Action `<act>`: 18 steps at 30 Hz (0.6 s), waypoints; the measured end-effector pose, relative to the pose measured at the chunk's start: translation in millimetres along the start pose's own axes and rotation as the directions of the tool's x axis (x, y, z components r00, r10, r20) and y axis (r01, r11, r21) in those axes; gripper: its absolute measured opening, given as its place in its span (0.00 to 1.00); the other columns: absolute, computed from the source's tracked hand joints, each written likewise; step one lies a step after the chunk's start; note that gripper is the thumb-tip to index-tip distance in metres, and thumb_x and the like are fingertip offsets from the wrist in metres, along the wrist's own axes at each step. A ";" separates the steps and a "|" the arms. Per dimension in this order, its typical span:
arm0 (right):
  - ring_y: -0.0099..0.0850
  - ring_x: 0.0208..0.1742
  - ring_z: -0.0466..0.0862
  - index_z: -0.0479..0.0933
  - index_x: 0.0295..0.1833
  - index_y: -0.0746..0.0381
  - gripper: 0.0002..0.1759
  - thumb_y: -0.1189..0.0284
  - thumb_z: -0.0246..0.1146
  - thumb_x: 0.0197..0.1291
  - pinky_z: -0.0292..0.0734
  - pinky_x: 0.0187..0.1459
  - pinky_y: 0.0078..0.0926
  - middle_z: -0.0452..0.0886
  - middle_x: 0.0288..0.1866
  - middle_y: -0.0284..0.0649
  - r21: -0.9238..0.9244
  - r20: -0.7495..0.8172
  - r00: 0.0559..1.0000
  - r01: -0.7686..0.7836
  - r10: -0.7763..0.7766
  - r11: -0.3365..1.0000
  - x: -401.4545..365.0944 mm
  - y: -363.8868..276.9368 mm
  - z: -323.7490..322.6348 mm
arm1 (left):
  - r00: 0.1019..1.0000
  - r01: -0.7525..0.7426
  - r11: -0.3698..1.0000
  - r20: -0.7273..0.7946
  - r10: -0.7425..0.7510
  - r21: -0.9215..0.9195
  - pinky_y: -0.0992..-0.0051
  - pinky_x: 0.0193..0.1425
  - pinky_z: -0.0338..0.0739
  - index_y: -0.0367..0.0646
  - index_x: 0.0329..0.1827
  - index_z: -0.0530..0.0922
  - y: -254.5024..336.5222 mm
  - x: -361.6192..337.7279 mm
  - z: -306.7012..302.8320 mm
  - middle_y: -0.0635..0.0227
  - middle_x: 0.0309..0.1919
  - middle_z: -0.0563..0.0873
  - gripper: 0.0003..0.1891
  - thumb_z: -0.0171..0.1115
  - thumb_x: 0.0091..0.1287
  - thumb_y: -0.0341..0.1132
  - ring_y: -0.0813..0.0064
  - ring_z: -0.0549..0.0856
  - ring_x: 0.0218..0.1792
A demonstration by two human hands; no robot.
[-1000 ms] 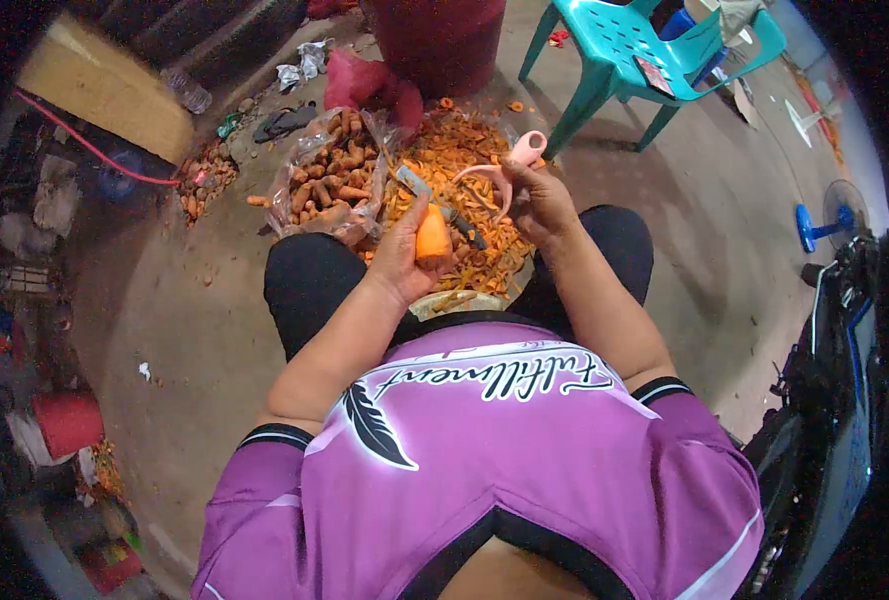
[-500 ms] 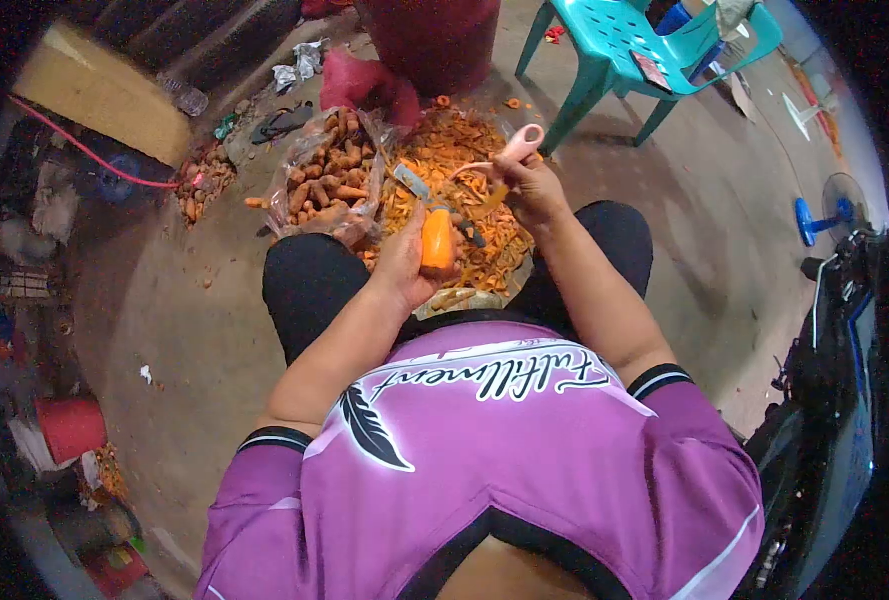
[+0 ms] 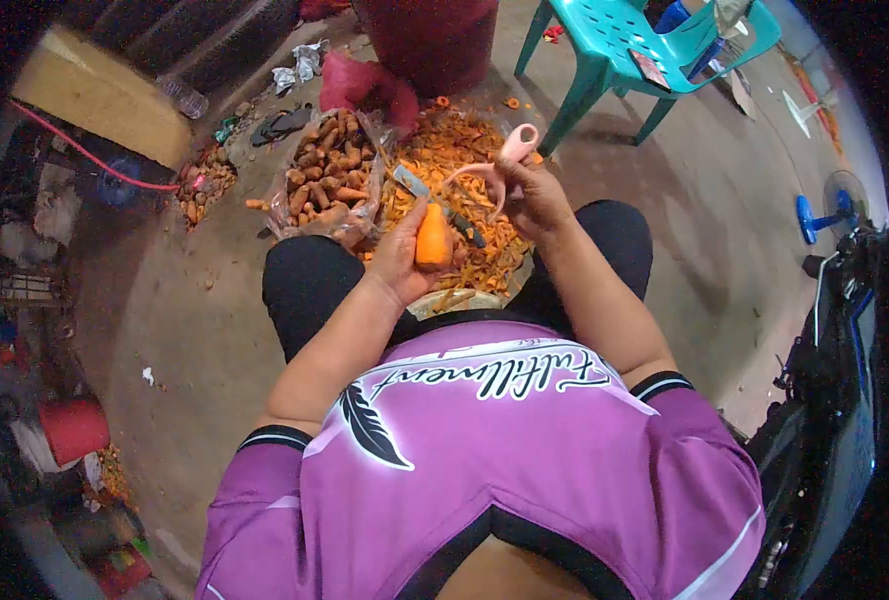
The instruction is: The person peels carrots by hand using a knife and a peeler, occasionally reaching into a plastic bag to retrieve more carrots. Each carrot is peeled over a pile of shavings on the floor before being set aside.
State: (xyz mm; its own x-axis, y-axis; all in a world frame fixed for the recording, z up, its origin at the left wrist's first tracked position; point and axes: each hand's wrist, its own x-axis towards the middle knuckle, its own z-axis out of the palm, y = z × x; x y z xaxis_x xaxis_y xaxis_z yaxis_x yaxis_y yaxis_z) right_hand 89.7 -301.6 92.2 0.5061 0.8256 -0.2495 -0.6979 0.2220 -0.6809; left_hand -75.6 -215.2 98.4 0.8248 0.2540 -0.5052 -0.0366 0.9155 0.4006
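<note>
My left hand (image 3: 401, 262) is closed around a peeled orange carrot (image 3: 433, 238), whose smooth side faces up. In my right hand (image 3: 537, 203) is a pink peeler (image 3: 517, 148), its handle ring pointing up and its forked head toward the carrot. A gap separates the peeler from the carrot. Beneath both hands lies a heap of orange carrot peelings (image 3: 465, 140). A knife (image 3: 412, 181) with a broad metal blade rests on the heap, partly hidden behind my left hand and the carrot. To the left, a clear plastic bag (image 3: 292, 208) holds several unpeeled carrots (image 3: 327, 165).
A dark red bin (image 3: 430, 45) stands beyond the peelings, with a red sack (image 3: 355, 85) against it. A teal plastic chair (image 3: 620, 45) is at the upper right. A motorcycle (image 3: 830, 370) lines the right side. A cardboard box (image 3: 100, 95) is at the upper left.
The carrot has tilted a little and shifted slightly left in my left hand. My right hand has turned the peeler, so its forked head now shows more plainly.
</note>
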 end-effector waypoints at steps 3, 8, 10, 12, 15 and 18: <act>0.27 0.29 0.76 0.67 0.40 0.63 0.12 0.72 0.59 0.51 0.73 0.29 0.22 0.75 0.33 0.38 -0.019 0.090 0.996 -0.024 0.026 1.000 -19.0 5.3 19.4 | 0.999 -0.010 0.999 -0.036 0.012 0.045 0.68 0.31 0.76 0.45 0.40 0.70 -1.4 1.1 -3.3 0.72 0.27 0.76 0.17 0.47 0.61 0.50 0.74 0.78 0.26; 0.26 0.28 0.77 0.68 0.39 0.66 0.13 0.74 0.60 0.49 0.73 0.29 0.22 0.75 0.31 0.37 -0.236 0.163 0.973 -0.121 0.162 0.964 -11.8 19.1 15.5 | 0.997 0.038 0.994 -0.073 -0.030 0.105 0.69 0.28 0.74 0.48 0.41 0.70 1.5 -6.0 9.4 0.73 0.26 0.76 0.16 0.47 0.61 0.49 0.75 0.77 0.25; 0.26 0.28 0.77 0.68 0.39 0.66 0.13 0.73 0.61 0.48 0.73 0.29 0.21 0.76 0.29 0.38 -0.260 0.062 0.997 0.058 -0.043 0.964 15.8 18.3 -2.5 | 0.999 0.049 0.990 -0.023 -0.046 0.135 0.70 0.26 0.74 0.49 0.41 0.71 -1.4 -6.3 5.5 0.73 0.26 0.76 0.16 0.47 0.61 0.50 0.75 0.77 0.24; 0.26 0.26 0.76 0.69 0.39 0.64 0.12 0.73 0.61 0.48 0.72 0.27 0.20 0.75 0.27 0.37 -0.217 -0.023 0.996 0.081 -0.088 0.973 23.2 2.9 -12.2 | 0.993 0.096 0.991 0.062 -0.101 0.090 0.71 0.25 0.73 0.50 0.40 0.71 -5.3 -2.4 -3.6 0.73 0.25 0.76 0.16 0.47 0.60 0.51 0.75 0.77 0.24; 0.26 0.24 0.76 0.69 0.39 0.64 0.12 0.73 0.60 0.49 0.72 0.25 0.20 0.75 0.27 0.35 -0.168 0.003 0.999 0.038 -0.038 0.985 9.9 -4.2 -2.9 | 0.995 0.058 0.988 -0.093 -0.045 0.143 0.72 0.23 0.72 0.50 0.40 0.70 -1.5 -6.3 5.0 0.73 0.25 0.76 0.16 0.47 0.60 0.51 0.76 0.76 0.24; 0.26 0.29 0.76 0.69 0.39 0.64 0.12 0.74 0.60 0.49 0.72 0.32 0.21 0.76 0.29 0.35 -0.122 0.139 0.986 -0.077 0.094 0.990 -9.8 15.8 15.5 | 0.990 0.040 0.982 -0.138 -0.014 0.187 0.74 0.21 0.69 0.51 0.38 0.69 -3.2 -0.6 1.0 0.75 0.24 0.72 0.18 0.45 0.60 0.55 0.81 0.72 0.21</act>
State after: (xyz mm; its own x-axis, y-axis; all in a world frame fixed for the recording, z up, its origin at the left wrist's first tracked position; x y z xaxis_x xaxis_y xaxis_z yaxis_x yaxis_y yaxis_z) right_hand 65.9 -298.1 94.6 0.3628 0.9069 -0.2143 -0.6680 0.0927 -0.7383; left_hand -75.4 -218.6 98.2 0.7394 0.2817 -0.6114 0.1024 0.8506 0.5158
